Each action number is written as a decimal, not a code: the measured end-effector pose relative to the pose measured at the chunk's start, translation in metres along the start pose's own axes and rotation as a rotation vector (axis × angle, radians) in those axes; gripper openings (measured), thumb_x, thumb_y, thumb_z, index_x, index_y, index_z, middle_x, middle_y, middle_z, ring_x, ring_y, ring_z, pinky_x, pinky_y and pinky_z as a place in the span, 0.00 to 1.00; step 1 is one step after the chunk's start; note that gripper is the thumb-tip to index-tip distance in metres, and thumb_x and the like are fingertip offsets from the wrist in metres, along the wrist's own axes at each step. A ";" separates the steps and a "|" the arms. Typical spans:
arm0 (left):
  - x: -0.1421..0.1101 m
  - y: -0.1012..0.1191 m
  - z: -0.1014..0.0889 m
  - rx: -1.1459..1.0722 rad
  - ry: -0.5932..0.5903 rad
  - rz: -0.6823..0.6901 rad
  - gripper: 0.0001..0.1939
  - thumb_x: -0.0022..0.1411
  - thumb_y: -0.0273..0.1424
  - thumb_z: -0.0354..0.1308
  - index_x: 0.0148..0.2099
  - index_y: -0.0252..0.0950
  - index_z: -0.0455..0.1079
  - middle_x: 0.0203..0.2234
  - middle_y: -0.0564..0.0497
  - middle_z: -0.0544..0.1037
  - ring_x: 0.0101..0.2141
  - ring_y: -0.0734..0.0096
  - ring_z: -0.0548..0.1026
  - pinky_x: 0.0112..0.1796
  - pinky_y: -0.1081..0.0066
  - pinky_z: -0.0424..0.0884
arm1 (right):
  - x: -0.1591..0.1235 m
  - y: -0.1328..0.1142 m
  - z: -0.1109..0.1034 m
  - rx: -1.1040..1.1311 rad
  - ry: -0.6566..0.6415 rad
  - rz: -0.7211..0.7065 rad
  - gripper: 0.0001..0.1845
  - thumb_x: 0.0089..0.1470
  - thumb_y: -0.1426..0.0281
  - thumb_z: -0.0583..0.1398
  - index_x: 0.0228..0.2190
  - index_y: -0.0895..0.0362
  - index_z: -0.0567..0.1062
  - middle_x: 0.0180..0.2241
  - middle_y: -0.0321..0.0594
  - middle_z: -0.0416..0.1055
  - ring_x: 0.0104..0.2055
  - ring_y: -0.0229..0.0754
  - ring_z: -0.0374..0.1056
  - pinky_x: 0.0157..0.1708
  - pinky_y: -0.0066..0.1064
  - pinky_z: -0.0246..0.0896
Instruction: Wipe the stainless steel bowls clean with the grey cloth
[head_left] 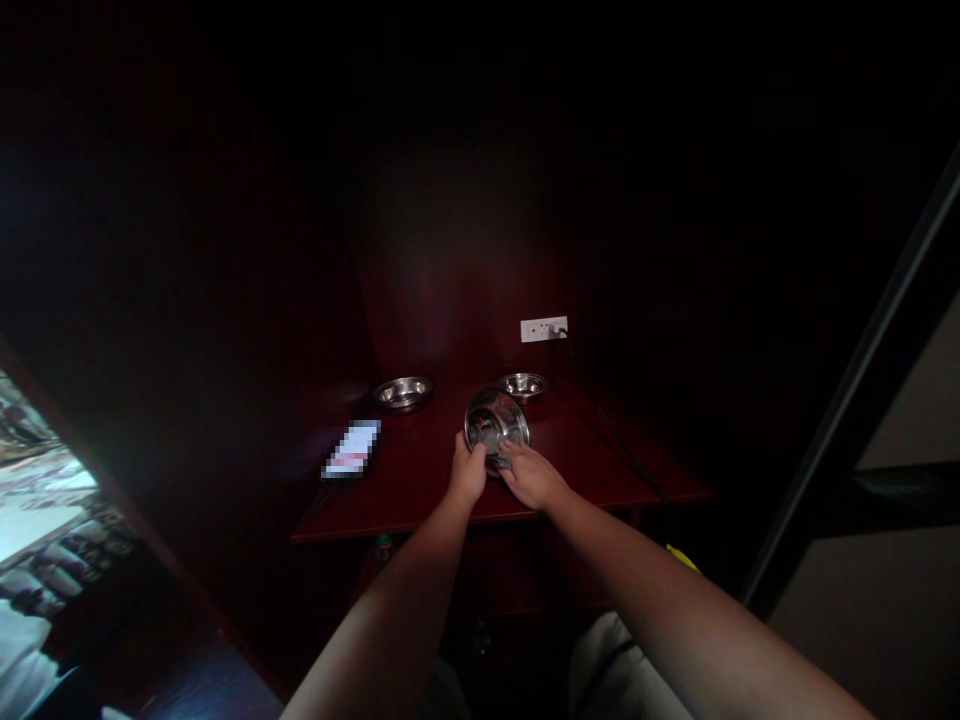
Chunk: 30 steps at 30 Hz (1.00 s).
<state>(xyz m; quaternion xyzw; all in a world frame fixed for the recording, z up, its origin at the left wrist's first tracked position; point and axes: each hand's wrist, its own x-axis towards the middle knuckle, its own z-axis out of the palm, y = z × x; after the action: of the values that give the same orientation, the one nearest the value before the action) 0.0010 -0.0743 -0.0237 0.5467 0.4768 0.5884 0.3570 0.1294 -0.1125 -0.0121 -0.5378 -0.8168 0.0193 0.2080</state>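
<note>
Above the front part of a dark red table, a shiny metal bowl is tilted with its open side towards me. My left hand grips the bowl's near left rim, thumb on the inside. My right hand is at the bowl's near right side, its fingers closed on a grey cloth-like piece against the inner surface. Dim light hides the fingertips and the exact edges of the grey piece. Behind stand two more metal bowls, one at the back left and a smaller one at the back right.
A lit phone, blurred out, lies at the table's left. A white wall socket holds a plug, whose dark cable runs down the right side. Dark walls enclose the table. Something yellow shows below the right edge.
</note>
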 end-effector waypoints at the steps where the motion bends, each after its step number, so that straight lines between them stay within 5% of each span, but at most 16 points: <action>1: 0.000 0.001 0.000 0.000 0.000 -0.001 0.12 0.50 0.28 0.51 0.40 0.35 0.64 0.32 0.49 0.74 0.34 0.67 0.72 0.38 0.68 0.67 | 0.000 0.000 0.000 0.001 0.002 0.002 0.26 0.56 0.68 0.46 0.53 0.68 0.62 0.56 0.51 0.58 0.60 0.44 0.51 0.59 0.36 0.41; 12: 0.000 0.000 0.000 0.003 0.004 -0.012 0.12 0.50 0.29 0.51 0.40 0.35 0.64 0.31 0.49 0.74 0.33 0.67 0.72 0.37 0.68 0.68 | -0.004 0.001 -0.003 0.027 0.024 0.004 0.23 0.57 0.65 0.46 0.50 0.60 0.67 0.54 0.44 0.63 0.56 0.42 0.58 0.58 0.34 0.45; 20: -0.002 0.005 0.000 0.006 -0.005 0.004 0.14 0.50 0.28 0.52 0.41 0.35 0.63 0.34 0.48 0.74 0.35 0.67 0.72 0.39 0.68 0.67 | 0.001 0.000 0.001 0.010 0.014 0.020 0.27 0.55 0.67 0.47 0.53 0.69 0.62 0.55 0.53 0.58 0.60 0.45 0.52 0.59 0.36 0.41; 30: 0.000 0.000 0.000 -0.005 -0.003 0.006 0.13 0.49 0.28 0.52 0.40 0.36 0.64 0.33 0.49 0.75 0.34 0.67 0.72 0.39 0.68 0.66 | -0.004 -0.001 -0.004 0.004 0.021 -0.008 0.24 0.57 0.66 0.45 0.52 0.63 0.65 0.54 0.47 0.61 0.58 0.42 0.55 0.59 0.34 0.44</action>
<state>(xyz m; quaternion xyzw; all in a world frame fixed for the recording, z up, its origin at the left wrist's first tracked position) 0.0005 -0.0742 -0.0238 0.5480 0.4732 0.5900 0.3573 0.1307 -0.1169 -0.0096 -0.5343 -0.8166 0.0144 0.2180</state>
